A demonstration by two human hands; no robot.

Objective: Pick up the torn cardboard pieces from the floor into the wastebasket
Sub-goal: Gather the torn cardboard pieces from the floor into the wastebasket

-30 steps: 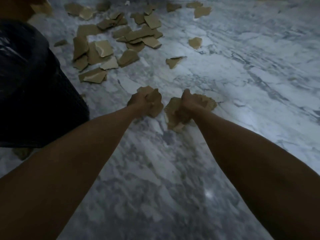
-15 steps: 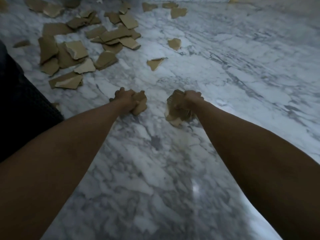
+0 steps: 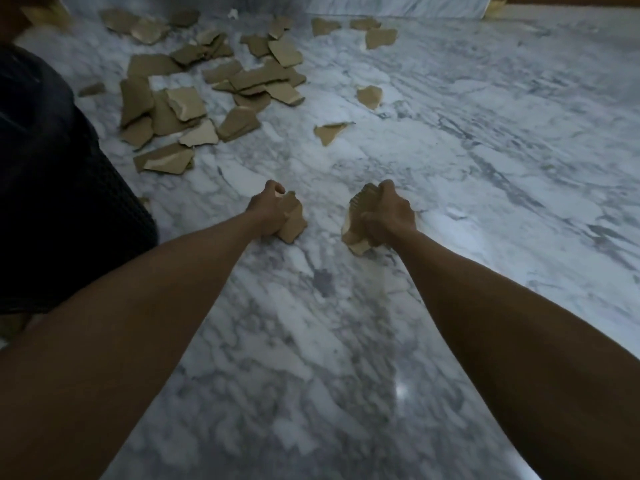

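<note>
Low over the marble floor [image 3: 450, 140], both arms reach forward, each fist full. The left hand [image 3: 268, 211] has its fingers curled tight round a wad of torn cardboard [image 3: 291, 220], which sticks out on the inner side of the fist. The right hand [image 3: 389, 216] grips a thicker bunch of pieces [image 3: 356, 216], edges fanned at the top, lowest corner close to the floor; can't tell if it touches.

The wastebasket [image 3: 52, 188], dark and mesh-walled, stands at the left, near the left forearm; its opening is out of frame. Most of the loose cardboard pieces [image 3: 180, 109] lie in a scattered pile ahead and left, beside the basket, with a few strays further right, one [image 3: 330, 131] ahead of the hands and another [image 3: 370, 96] beyond it.

Step in hand, as I read it: the gather is done and both handfuls are ready to dump. Task looks early, with plenty left on the floor. Next move calls for lifting both fists, swinging them left over the basket rim, then opening the fingers above the mouth so nothing spills outside; the right bunch looks loose, so keep it squeezed on the way
</note>
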